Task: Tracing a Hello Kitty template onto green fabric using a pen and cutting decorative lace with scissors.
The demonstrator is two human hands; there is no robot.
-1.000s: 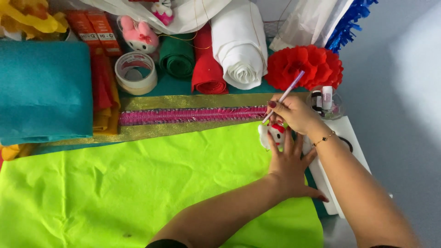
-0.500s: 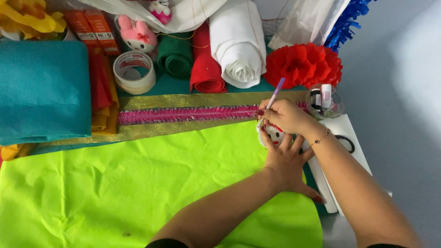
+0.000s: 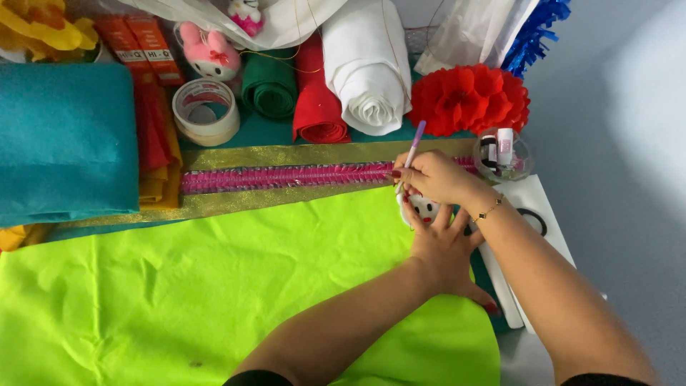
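My right hand [image 3: 434, 176] grips a purple pen [image 3: 412, 148], its tip down at the edge of a small white cat-face cutout [image 3: 424, 208]. My left hand [image 3: 444, 246] lies flat with fingers spread, pressing that cutout onto a lime green fabric sheet [image 3: 186, 300]. Most of the cutout is hidden under both hands. Just above the hands runs a gold band with a pink sequin trim [image 3: 286, 176].
Behind the trim stand felt rolls in green [image 3: 268, 86], red [image 3: 316, 100] and white [image 3: 366, 68], a tape roll [image 3: 207, 111], a pink plush toy [image 3: 209, 51] and a red paper flower [image 3: 468, 99]. Teal folded fabric [image 3: 64, 139] lies left. A small clear bowl [image 3: 502, 157] and white sheets [image 3: 529, 207] sit right.
My right hand with the pen has slid left along the cutout's top edge and tipped the pen more upright. My left hand has stayed pressed on the cutout.
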